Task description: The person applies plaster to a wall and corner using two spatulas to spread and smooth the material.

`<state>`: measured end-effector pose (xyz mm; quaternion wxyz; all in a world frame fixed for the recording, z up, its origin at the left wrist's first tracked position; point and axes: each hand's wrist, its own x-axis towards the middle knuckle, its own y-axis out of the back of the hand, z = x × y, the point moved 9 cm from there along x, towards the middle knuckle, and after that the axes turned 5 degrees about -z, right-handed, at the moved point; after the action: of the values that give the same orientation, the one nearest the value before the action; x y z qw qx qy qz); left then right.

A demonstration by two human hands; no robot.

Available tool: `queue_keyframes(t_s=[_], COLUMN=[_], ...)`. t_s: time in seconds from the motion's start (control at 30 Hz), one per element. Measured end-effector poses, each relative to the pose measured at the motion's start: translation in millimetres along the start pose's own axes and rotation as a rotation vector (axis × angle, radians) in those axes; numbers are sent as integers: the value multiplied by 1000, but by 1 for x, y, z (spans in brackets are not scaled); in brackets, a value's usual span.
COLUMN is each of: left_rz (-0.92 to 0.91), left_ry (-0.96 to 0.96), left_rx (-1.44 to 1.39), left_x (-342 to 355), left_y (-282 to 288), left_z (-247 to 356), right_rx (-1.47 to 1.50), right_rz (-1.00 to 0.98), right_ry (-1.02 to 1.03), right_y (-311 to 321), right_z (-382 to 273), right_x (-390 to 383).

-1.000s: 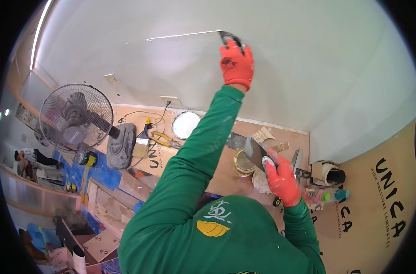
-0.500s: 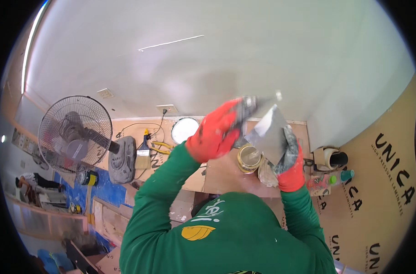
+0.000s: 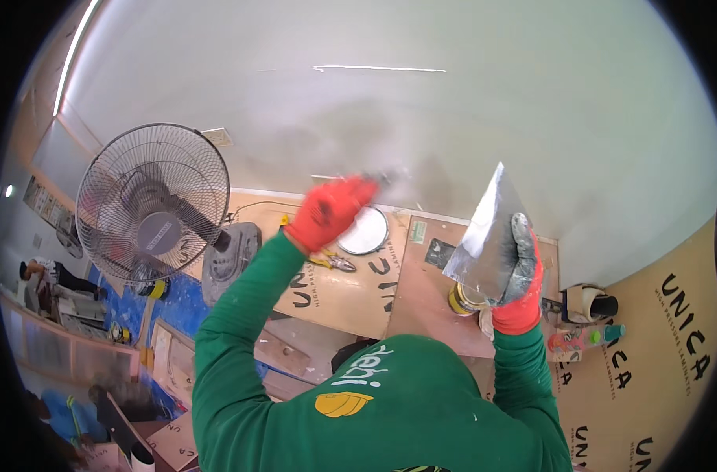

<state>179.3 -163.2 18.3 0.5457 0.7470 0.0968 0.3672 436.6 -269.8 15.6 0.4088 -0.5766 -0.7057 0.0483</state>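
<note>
My left hand [image 3: 332,206], in a red glove with dark fingers, is raised before the grey wall, closed on a putty knife [image 3: 391,175] whose blade is smeared by motion. My right hand [image 3: 523,271], in a matching glove, grips a flat metal plate [image 3: 496,236] with its dark fingers along one edge. White putty [image 3: 481,212] coats the plate's left side. Below the plate, a yellow-labelled tin [image 3: 462,300] is partly hidden. Under my left hand stands a white round tub [image 3: 364,230]. A thin white putty line [image 3: 378,68] runs along the wall [image 3: 484,118].
A standing fan [image 3: 154,204] is at the left, near a wall socket [image 3: 217,137]. Yellow-handled pliers [image 3: 335,261] lie on the board-covered bench [image 3: 342,295]. Bottles [image 3: 575,340] and a cream-and-black object [image 3: 588,304] stand at the right. Another person [image 3: 55,275] bends in the far left background.
My hands have moved apart. My left hand has swung left, away from the plate, while my right hand still holds the plate. The view has shifted, so the scene sits differently.
</note>
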Motion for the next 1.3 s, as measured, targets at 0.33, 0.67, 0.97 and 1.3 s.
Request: queue_keyframes(t_s=[0.33,0.67,0.97,1.3], left_rz=[687,618,533,438], left_ry=[1077,941,976,902], left_rx=[10,-70,-140,-247], left_x=[-31,25,109,204], left_y=[80,38,22,-9], left_z=[-327,-290,-155,-10], right_rx=[-550,-1084,-1053,-1193], right_rz=[218,17,-5,37], right_ry=[19,174,202,219], right_y=[40,38,77,114], right_z=[5,-25,-38,-90], right_x=[-15,-20,-23,-41])
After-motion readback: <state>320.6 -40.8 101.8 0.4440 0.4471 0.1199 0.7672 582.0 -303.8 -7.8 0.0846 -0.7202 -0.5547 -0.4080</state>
